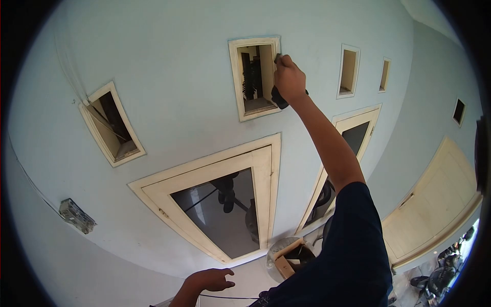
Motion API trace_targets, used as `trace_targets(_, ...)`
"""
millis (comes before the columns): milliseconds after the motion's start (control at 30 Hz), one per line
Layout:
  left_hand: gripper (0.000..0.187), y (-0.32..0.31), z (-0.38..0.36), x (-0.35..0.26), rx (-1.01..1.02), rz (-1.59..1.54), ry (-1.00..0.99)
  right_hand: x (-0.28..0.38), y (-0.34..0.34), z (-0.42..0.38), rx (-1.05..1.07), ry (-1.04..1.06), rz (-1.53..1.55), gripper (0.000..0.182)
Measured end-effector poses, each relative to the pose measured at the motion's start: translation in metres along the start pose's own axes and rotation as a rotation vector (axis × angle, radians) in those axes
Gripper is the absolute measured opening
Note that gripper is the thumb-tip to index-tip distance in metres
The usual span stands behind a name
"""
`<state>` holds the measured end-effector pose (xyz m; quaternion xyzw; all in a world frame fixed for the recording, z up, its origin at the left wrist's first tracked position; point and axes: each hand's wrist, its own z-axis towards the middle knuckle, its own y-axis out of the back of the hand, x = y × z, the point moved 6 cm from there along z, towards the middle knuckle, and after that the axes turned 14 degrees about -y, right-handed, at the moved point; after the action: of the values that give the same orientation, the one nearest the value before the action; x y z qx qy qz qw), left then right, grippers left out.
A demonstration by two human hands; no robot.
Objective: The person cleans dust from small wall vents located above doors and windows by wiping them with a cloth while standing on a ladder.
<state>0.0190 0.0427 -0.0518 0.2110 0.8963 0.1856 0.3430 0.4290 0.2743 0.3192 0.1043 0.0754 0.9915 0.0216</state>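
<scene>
My right hand (289, 79) is raised against the right edge of a cream-framed wall opening (233, 77). Its fingers are closed around a small dark object (277, 58) whose kind I cannot make out, held at the frame's upper right side. Something black (280, 98) sits at the wrist, perhaps a watch. Low in the view, my left hand (209, 280) hangs with fingers loosely bent and apart, holding nothing. Below the opening is a cream window frame (204, 166) with dark glass (220, 215).
Another opening (112, 123) with thin cables is at left; a grey electrical box (76, 216) hangs lower. Two smaller openings (348, 70) and a second window (356, 137) are at right. A bin with cardboard (283, 267) stands below. A cream door (434, 204) and motorbikes (442, 279) are far right.
</scene>
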Motion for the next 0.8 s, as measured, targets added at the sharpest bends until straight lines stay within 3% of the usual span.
trace_targets(133,0.063,-0.001,0.007,0.005,-0.004,0.003,-0.004,0.008,-0.001,0.035,-0.025,-0.021,0.000,0.031)
trace_targets(267,0.063,-0.014,0.026,0.031,-0.032,0.031,-0.082,0.004,0.004,0.008,-0.103,0.001,0.034,0.030)
trace_targets(367,0.063,-0.006,0.006,0.012,-0.036,-0.005,-0.038,-0.002,-0.003,-0.018,-0.015,-0.002,0.047,0.028)
trace_targets(500,0.063,-0.001,0.001,0.007,-0.039,-0.003,0.021,0.007,-0.003,0.032,-0.007,-0.001,0.069,0.035)
trace_targets(667,0.058,-0.011,0.012,0.023,-0.037,0.012,-0.089,-0.009,-0.001,0.012,0.076,-0.073,0.104,0.038)
trace_targets(800,0.054,-0.004,-0.002,0.000,0.016,-0.037,0.035,-0.008,-0.005,-0.010,0.044,-0.066,0.128,0.031)
